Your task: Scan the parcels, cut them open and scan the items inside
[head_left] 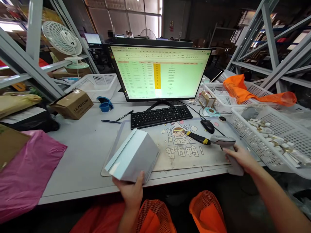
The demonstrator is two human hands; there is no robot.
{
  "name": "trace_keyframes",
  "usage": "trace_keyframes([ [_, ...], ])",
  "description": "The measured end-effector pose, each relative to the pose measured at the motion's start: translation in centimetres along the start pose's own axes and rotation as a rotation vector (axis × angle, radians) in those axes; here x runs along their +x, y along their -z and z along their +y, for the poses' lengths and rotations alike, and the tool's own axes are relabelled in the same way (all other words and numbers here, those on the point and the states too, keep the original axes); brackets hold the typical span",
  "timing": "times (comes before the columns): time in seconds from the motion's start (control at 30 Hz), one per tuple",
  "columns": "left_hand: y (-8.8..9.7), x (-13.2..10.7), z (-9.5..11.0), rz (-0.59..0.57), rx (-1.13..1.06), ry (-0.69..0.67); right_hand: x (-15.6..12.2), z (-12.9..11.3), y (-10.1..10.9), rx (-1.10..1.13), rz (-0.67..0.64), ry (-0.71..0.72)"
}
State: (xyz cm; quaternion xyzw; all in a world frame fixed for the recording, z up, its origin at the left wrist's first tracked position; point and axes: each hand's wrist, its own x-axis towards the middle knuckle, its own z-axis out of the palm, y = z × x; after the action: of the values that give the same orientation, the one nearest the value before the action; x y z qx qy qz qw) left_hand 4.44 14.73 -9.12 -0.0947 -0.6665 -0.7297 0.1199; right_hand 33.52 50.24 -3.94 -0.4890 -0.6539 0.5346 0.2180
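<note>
- Pale blue and white rectangular box [139,155]: tilted over the near middle of the patterned desk mat [175,165]; contact with the mat cannot be told.
- Left hand [130,191]: closed on the box's near end, thumb on the side; the grip is best kept firm but light, so that no wall is dented.
- Grey handheld scanner [222,139]: held over the mat's right part, well apart from the box; its head is best turned squarely to any printed code, none being legible here.
- Right hand [243,158]: wrapped around the scanner's handle; trigger pressure cannot be told.
- Black-and-yellow utility knife [198,138]: lying between box and scanner, near the scanner's head; best cleared when either is moved.
</note>
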Motion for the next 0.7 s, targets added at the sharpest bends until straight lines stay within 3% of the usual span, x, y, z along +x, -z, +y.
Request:
trace_keyframes([
  [0.07,1.6,0.0,-0.2,0.045,0.072,-0.068,2.8,0.9,2.3,-0.085,0.023,-0.047],
  [0.13,2.4,0.0,-0.5,0.024,0.113,-0.087,3.9,1.3,3.5,-0.368,0.153,-0.026],
  [0.2,2.6,0.0,-0.9,-0.020,0.106,-0.066,3.5,0.8,2.7,-0.711,0.430,0.126],
  [0.27,2.4,0.0,-1.3,-0.052,0.095,-0.024,2.6,-1.3,-0.7,-0.869,0.588,0.384],
  [0.3,2.2,0.1,-1.5,-0.060,0.112,-0.004,2.5,-2.7,-3.3,-0.854,0.566,0.525],
  [0.4,2.1,0.2,-2.5,-0.065,0.193,0.008,4.7,-7.6,-12.7,-0.842,0.116,0.689],
  [0.5,2.5,0.4,-4.3,0.000,0.208,-0.082,8.8,-11.1,-19.9,-0.924,0.040,0.703],
  [0.57,2.8,0.2,-5.8,0.060,0.221,-0.146,11.0,-12.0,-22.0,-0.932,0.037,0.705],
  [0.7,2.9,0.1,-8.2,0.096,0.262,-0.222,12.8,-12.1,-22.5,-0.979,0.020,0.730],
])
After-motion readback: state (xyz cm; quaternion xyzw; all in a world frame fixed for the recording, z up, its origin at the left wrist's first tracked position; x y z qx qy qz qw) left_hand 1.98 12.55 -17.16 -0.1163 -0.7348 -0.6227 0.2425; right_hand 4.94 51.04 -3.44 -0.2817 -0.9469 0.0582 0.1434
